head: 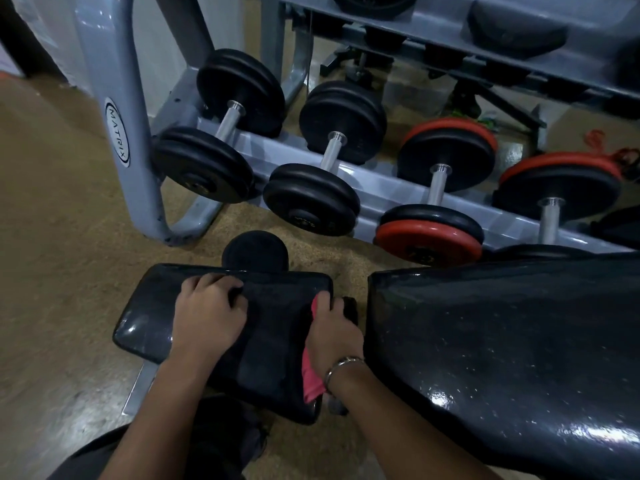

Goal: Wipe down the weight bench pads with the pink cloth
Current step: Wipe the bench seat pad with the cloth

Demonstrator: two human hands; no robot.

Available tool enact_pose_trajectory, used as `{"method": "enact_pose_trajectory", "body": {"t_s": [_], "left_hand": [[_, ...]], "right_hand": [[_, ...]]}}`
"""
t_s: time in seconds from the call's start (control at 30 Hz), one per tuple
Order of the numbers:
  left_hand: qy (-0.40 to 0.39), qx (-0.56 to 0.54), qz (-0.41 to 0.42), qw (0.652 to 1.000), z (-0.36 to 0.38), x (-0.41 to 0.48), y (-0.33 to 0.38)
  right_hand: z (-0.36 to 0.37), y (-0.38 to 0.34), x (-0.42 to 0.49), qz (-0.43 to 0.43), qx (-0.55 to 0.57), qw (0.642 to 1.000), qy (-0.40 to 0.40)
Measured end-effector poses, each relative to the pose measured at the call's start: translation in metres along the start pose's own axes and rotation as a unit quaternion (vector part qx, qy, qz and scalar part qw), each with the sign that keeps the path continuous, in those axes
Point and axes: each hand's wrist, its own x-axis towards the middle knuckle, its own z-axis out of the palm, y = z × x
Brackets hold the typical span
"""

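Observation:
The small black seat pad (149, 320) of the weight bench lies low in the middle of the view. Its long back pad (502, 344) stretches away to the right, shiny and speckled. My left hand (207, 317) rests on top of the seat pad with its fingers curled at the far side. At the seat pad's right edge, in the gap between the two pads, my right hand (334, 332) is shut on the pink cloth (311, 375). The cloth hangs down along the pad's side, mostly hidden under my wrist.
A grey dumbbell rack (117, 126) stands just beyond the bench, holding black dumbbells (221, 129) and red-and-black dumbbells (440, 188). A black foam roller (254, 251) sits behind the seat pad. Brown floor (59, 237) spreads to the left.

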Motion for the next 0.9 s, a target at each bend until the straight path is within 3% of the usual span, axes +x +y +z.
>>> {"method": "enact_pose_trajectory", "body": {"t_s": [0.13, 0.3, 0.47, 0.63, 0.77, 0.9], "left_hand": [[0.007, 0.004, 0.000, 1.000, 0.001, 0.001, -0.001], [0.003, -0.013, 0.011, 1.000, 0.002, -0.001, 0.006], [-0.001, -0.017, 0.011, 1.000, 0.002, 0.001, 0.007], [-0.006, -0.011, 0.012, 1.000, 0.003, 0.001, 0.007], [-0.010, -0.013, 0.017, 1.000, 0.002, 0.002, 0.006], [-0.010, -0.011, 0.019, 1.000, 0.001, 0.004, 0.006]], "right_hand": [[0.009, 0.007, -0.012, -0.079, -0.013, 0.997, -0.017], [0.004, 0.006, 0.004, 0.015, 0.053, 0.998, 0.022], [0.011, 0.008, -0.004, -0.050, 0.019, 0.999, 0.003], [0.005, 0.003, 0.017, 0.023, 0.063, 0.997, 0.044], [0.012, 0.016, 0.005, -0.085, 0.041, 0.994, 0.054], [0.004, 0.013, 0.037, -0.014, 0.094, 0.990, 0.108]]}}
